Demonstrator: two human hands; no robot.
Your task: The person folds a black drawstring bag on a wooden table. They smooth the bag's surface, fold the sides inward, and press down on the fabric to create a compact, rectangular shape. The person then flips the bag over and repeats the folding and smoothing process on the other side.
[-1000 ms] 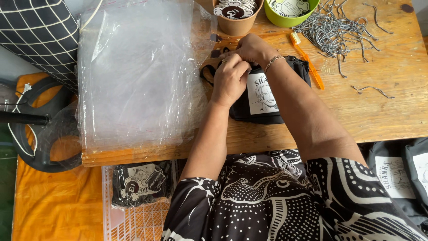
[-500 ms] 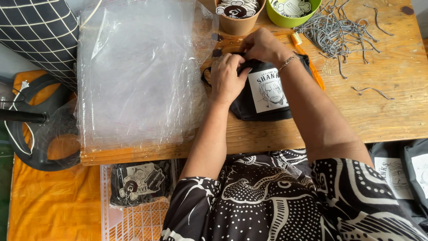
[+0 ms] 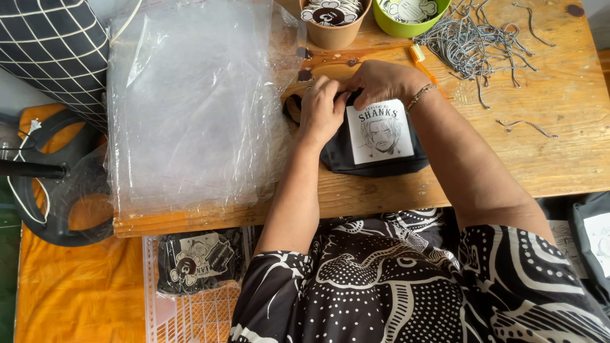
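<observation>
Watching both my left hand (image 3: 323, 109) and right hand (image 3: 381, 79) pinched shut on the far edge of the black pouch (image 3: 375, 152) lying on the table (image 3: 546, 159), I judge a tug could slide it into the orange cutter (image 3: 422, 60).

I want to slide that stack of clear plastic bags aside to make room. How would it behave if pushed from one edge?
The clear plastic bags look thin and wrinkled, so they would probably buckle rather than move as one stiff block. Their glossy surfaces suggest the upper sheets may slip over the lower ones. The stack overhangs the wooden table on the left, so it may droop there.
</observation>
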